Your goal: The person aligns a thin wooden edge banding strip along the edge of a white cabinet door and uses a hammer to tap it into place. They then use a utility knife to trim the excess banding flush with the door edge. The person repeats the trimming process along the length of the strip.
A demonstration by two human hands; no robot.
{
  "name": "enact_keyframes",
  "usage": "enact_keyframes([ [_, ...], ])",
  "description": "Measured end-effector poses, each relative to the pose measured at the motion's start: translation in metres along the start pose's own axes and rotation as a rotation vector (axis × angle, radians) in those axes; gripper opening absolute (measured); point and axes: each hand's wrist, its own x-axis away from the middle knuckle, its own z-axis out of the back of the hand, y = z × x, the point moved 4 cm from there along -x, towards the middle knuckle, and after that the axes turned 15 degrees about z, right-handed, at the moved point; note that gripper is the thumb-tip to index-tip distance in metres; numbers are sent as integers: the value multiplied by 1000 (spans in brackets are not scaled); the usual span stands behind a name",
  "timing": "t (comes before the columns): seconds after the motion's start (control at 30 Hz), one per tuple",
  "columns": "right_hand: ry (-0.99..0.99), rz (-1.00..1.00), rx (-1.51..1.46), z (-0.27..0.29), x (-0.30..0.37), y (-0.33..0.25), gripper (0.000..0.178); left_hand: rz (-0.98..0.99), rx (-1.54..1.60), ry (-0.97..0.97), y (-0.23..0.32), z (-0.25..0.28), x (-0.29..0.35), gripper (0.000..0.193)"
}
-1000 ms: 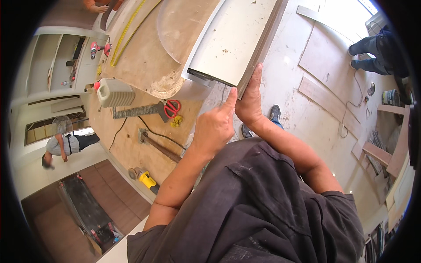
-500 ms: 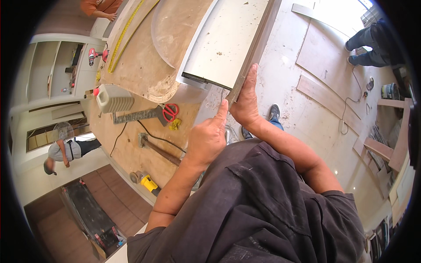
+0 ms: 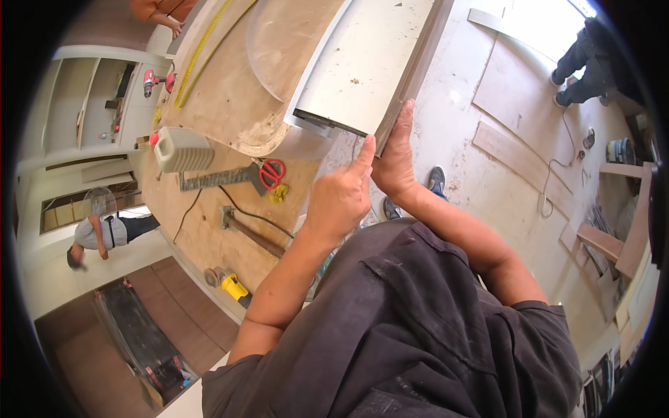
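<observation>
White panel (image 3: pixel 362 56): specks of debris on its face; runs away from the worker beside the plywood sheet (image 3: pixel 226 87), near end at the 2 hands. Can't tell from here what bears its weight.
Brown edge strip (image 3: pixel 414 70): along the panel's right long side.
Left hand (image 3: pixel 338 198): index finger out straight, tip at the panel's near right corner; other fingers curled. Can't tell if that grip pinches anything.
Right hand (image 3: pixel 396 160): against the strip's outer side near its end, fingers pointing up along it. Thumb's hold unclear, so can't tell if the grip pinches.
Worktop (image 3: pixel 188 254): wood, carries red-handled scissors (image 3: pixel 273 171), hammer (image 3: pixel 254 237), yellow angle grinder (image 3: pixel 235 285), pale jerrycan (image 3: pixel 185 150) with red cap.
Tape measure (image 3: pixel 202 56): yellow, drawn out over the plywood.
Floor, right side: flat boards (image 3: pixel 519 90), cable (image 3: pixel 552 181).
Others: 3 people partly in sight, 1 in an orange sleeve (image 3: pixel 181 8).
</observation>
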Motion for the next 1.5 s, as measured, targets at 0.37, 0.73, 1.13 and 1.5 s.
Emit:
enact_keyframes([
  [0.37, 23, 32, 28, 7, 1, -14, 119, 2, 56, 6, -2, -1, 9, 53],
  [0.73, 27, 37, 9, 6, 0, -14, 119, 16, 58, 0, -3, 1, 3, 51],
  [1.13, 20, 20, 31, 8, 5, -14, 118, 19, 14, -33, -2, -2, 5, 51],
  [1.5, 43, 55, 68, 10, 3, -20, 114, 62, -29, -60, -4, 2, 12, 53],
])
